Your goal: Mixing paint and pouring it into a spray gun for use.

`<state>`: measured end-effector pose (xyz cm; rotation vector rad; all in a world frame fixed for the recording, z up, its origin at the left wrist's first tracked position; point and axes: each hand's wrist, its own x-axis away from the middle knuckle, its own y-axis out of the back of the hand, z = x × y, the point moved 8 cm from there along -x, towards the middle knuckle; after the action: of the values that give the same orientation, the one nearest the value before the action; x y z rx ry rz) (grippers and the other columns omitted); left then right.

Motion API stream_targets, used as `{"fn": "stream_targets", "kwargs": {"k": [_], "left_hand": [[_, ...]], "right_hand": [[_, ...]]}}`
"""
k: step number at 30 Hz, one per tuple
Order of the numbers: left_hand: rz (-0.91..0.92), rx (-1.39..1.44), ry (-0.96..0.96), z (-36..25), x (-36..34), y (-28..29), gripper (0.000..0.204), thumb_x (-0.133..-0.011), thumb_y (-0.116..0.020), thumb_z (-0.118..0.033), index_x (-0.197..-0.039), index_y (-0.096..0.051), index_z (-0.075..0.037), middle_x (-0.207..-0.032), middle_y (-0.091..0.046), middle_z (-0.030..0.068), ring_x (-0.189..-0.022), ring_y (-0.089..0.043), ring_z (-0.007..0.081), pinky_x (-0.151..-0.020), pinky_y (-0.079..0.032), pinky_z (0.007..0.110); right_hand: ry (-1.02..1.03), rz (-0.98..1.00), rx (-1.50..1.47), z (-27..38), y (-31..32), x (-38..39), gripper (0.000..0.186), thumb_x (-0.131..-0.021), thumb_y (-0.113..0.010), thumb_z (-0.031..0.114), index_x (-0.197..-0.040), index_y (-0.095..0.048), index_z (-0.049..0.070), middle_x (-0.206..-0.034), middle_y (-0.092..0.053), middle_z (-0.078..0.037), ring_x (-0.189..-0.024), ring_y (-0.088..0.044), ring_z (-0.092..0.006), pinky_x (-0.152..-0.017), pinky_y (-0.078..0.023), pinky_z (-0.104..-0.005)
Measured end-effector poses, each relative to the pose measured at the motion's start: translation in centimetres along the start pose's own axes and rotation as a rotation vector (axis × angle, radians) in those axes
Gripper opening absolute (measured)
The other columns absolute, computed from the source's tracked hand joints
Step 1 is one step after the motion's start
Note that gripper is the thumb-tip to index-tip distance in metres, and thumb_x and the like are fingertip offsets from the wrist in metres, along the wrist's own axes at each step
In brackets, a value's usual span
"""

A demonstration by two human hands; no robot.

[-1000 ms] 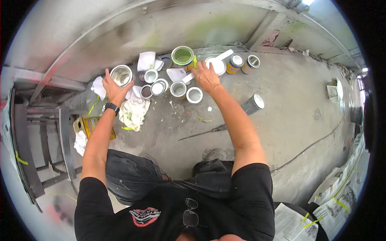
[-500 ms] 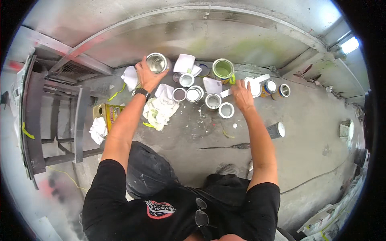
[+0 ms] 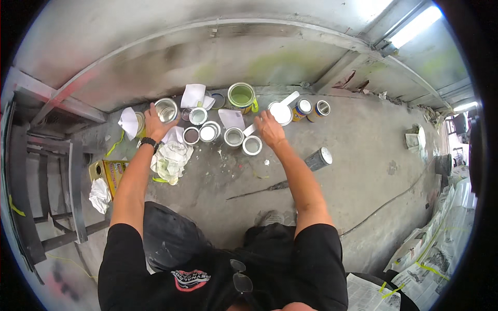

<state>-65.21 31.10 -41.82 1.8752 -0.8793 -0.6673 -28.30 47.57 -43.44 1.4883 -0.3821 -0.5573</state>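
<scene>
On rough concrete, left hand (image 3: 153, 124) grips round metal can (image 3: 166, 109); right hand (image 3: 270, 129) pinches white strip (image 3: 249, 129).

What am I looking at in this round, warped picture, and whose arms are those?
A wide fisheye camera worn on a person's head looks down, so straight edges bend. The arms coming from below are the wearer's own. The person crouches on a grey concrete floor among small open metal tins. The left hand grips an empty shiny metal can; the right hand rests by a white plastic scoop, though a grip on it cannot be made out. A can of green paint and a crumpled white rag lie nearby.
</scene>
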Motion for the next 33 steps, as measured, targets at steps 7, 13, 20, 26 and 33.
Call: {"fn": "stream_targets", "kwargs": {"k": [7, 13, 20, 26, 33], "left_hand": [[-0.014, -0.070, -0.085, -0.2, -0.2, 0.5, 0.118, -0.063, -0.091, -0.038, -0.150, -0.025, 0.008, -0.144, -0.038, 0.0338, -0.134, -0.040, 0.0458, -0.113, -0.037, 0.047], [0.012, 0.003, -0.115, 0.9, 1.8, 2.3, 0.108, -0.070, -0.088, -0.033, -0.150, -0.027, 0.008, -0.146, -0.039, 0.0319, -0.135, -0.040, 0.0460, -0.115, -0.033, 0.049], [-0.019, 0.017, -0.349, -5.7, 4.0, 2.9, 0.088, -0.077, -0.082, -0.028, -0.147, -0.038, 0.003, -0.140, -0.046, 0.0273, -0.131, -0.043, 0.0428, -0.112, -0.036, 0.047], [0.015, 0.040, -0.482, -10.4, 5.7, 3.4, 0.079, -0.078, -0.081, -0.026, -0.144, -0.045, -0.001, -0.141, -0.046, 0.0253, -0.132, -0.043, 0.0415, -0.112, -0.037, 0.046], [0.100, 0.074, -0.507, -13.2, 7.5, 3.1, 0.064, -0.080, -0.079, -0.028, -0.133, -0.056, 0.000, -0.139, -0.049, 0.0235, -0.129, -0.047, 0.0403, -0.110, -0.040, 0.046]], "right_hand": [[-0.056, -0.172, 0.135, -2.0, 1.8, 0.7, 0.056, -0.092, -0.054, 0.013, -0.147, -0.045, 0.010, -0.132, -0.052, -0.016, -0.128, -0.049, -0.0327, -0.108, -0.041, -0.0561], [-0.038, -0.101, 0.054, -1.1, 1.5, 0.5, 0.049, -0.091, -0.055, 0.015, -0.140, -0.053, 0.014, -0.125, -0.054, -0.017, -0.121, -0.053, -0.0331, -0.100, -0.048, -0.0533], [0.053, -0.004, 0.368, -0.2, -2.2, -1.1, 0.030, -0.089, -0.057, 0.018, -0.105, -0.070, -0.004, -0.105, -0.062, -0.026, -0.101, -0.060, -0.0420, -0.078, -0.057, -0.0457], [0.027, -0.102, 0.245, -1.5, -1.3, -0.4, 0.025, -0.088, -0.057, 0.013, -0.104, -0.066, -0.003, -0.110, -0.059, -0.026, -0.106, -0.058, -0.0429, -0.087, -0.054, -0.0465], [0.015, -0.124, 0.221, -0.9, -1.1, 1.4, 0.024, -0.090, -0.055, 0.014, -0.103, -0.065, -0.004, -0.117, -0.057, -0.029, -0.112, -0.056, -0.0458, -0.093, -0.053, -0.0482]]}}
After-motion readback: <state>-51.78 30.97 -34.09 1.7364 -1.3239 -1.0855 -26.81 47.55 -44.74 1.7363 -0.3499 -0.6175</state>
